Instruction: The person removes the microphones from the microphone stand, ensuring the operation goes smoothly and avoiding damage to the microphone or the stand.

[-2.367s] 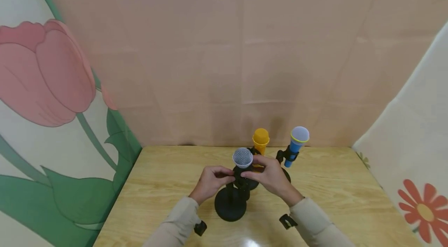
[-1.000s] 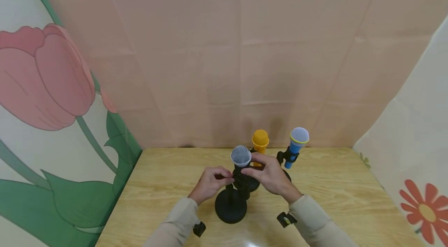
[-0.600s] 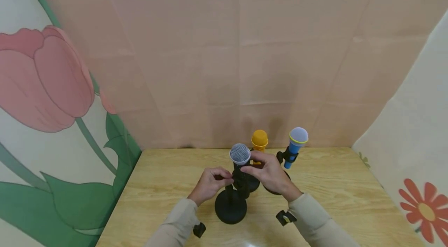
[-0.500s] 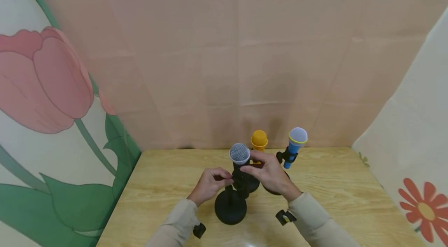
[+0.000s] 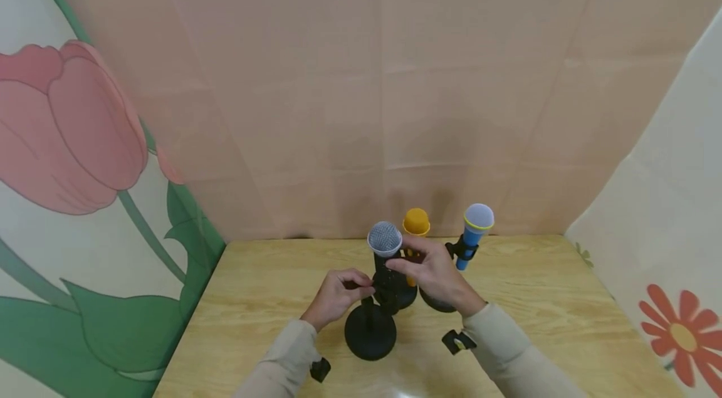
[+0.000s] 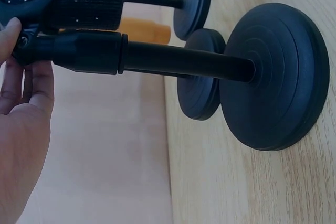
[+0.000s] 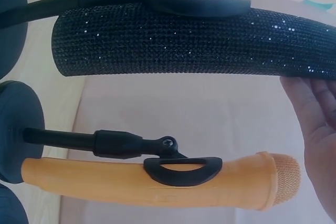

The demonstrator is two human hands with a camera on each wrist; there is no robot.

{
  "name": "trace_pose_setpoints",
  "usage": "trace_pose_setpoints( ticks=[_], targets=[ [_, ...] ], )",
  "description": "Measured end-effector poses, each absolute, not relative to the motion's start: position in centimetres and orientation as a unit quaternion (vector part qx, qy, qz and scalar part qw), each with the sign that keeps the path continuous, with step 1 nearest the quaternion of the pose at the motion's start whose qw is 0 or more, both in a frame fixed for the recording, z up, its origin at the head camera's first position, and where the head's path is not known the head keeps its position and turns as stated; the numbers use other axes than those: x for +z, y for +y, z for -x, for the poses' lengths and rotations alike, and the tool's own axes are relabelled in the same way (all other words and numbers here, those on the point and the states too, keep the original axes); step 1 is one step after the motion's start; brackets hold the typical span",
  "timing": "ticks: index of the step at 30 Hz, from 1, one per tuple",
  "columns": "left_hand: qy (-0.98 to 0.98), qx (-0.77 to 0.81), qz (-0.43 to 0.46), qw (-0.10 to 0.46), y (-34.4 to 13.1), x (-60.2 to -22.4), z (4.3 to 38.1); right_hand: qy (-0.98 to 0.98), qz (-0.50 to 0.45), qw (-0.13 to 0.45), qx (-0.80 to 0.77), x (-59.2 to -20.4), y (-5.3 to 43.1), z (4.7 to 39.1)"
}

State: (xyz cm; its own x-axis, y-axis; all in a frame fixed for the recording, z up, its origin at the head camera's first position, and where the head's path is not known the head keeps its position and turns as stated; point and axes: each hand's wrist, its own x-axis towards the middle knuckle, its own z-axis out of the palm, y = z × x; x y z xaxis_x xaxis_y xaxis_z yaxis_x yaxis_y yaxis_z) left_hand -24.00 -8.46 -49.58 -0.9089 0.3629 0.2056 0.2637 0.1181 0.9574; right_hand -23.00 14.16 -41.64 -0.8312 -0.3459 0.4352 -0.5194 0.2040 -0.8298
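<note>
A black glittery microphone [image 5: 385,239] with a silver mesh head sits in the clip [image 7: 210,7] of a black desk stand [image 5: 370,332], the nearest of the stands. My left hand [image 5: 333,298] pinches the joint under that clip, thumb and fingertips on either side of it in the left wrist view. Just below the mesh head, my right hand [image 5: 434,272] holds the microphone between thumb and fingers. In the right wrist view the glittery body runs straight through the clip, its lower end beside the stand's tube. The mesh head lies outside that view.
Behind, an orange microphone [image 7: 247,182] rests in a second black stand [image 7: 118,144]. A blue microphone [image 5: 475,229] with a pale head leans in a third stand at the right, partly hidden by my right hand. The wooden table [image 5: 271,272] meets a pinkish backdrop [image 5: 316,135].
The glittery microphone has moved up and slightly left in the head view, my right hand rising with it. The left hand stays at the clip joint; the stand base has barely shifted.
</note>
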Motion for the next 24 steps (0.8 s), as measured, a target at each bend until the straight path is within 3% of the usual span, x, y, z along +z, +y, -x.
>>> trace_pose_setpoints(
  ticks=[24],
  targets=[
    [0.735,0.640,-0.221,0.038,-8.3,-49.7,24.1,-0.774,-0.294,0.079,0.555,-39.0,14.2,23.2]
  ],
)
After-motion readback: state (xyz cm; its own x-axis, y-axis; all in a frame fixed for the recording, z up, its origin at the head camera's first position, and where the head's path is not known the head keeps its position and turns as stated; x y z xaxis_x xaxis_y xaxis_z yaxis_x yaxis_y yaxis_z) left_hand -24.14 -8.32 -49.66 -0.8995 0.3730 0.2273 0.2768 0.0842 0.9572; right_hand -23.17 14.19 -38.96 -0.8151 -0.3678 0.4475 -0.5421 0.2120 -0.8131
